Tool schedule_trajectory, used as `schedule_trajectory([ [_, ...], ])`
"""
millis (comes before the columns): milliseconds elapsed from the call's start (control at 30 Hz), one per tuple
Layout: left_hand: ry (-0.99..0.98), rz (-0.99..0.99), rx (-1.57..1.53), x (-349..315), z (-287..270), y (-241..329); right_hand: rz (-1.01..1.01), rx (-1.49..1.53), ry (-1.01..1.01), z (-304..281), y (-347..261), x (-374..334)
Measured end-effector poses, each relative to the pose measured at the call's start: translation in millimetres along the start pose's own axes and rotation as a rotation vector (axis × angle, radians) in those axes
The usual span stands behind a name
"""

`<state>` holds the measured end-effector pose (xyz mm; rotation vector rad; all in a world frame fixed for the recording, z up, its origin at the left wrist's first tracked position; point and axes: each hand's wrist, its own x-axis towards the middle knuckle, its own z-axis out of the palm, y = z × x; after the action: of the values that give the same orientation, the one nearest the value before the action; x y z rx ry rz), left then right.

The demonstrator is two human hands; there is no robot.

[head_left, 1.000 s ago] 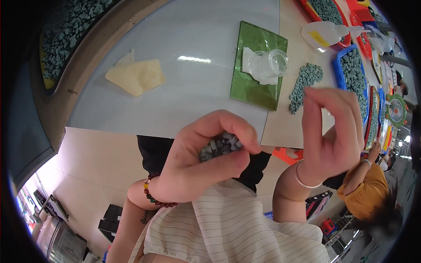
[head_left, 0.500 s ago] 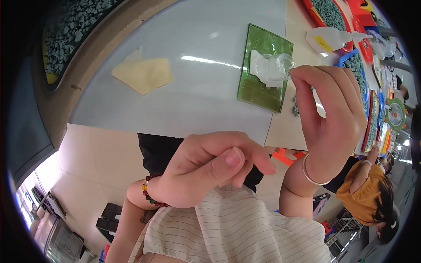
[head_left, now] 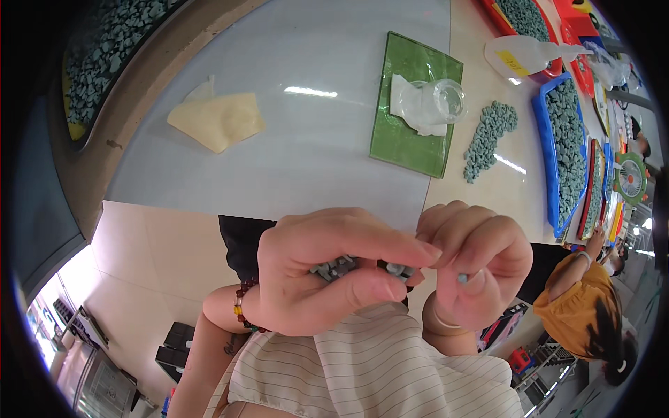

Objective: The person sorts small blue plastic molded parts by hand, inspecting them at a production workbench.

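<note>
Grey table positioned under work. Blue tray placed at right. Green plate laid on table, topped by clear cup. Left hand curled narrowly, grey chips retained inside. Right hand held close beside; small chip gripped at thumb.

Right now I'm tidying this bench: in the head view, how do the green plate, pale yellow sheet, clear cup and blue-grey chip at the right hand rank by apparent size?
1. Green plate
2. Pale yellow sheet
3. Clear cup
4. Blue-grey chip at the right hand, tiny though held closer
</note>
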<state>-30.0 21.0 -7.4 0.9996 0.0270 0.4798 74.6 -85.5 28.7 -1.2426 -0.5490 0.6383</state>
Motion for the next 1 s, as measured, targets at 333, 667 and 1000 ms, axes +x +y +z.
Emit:
schedule_trajectory([
  [333, 0.12, 0.101, 0.11, -2.1, 10.2, -1.8, -0.401, -0.382, -0.202, -14.3, 0.4, 2.5],
  [667, 0.119, 0.198, 0.198, -2.4, 10.4, -4.8, -0.424, -0.522, -0.363, -21.9, -5.3, 6.8],
  [1000, 0.129, 0.154, 0.241, -3.4, 10.5, -1.7, -0.481, -0.544, -0.355, -23.2, -2.7, 11.0],
])
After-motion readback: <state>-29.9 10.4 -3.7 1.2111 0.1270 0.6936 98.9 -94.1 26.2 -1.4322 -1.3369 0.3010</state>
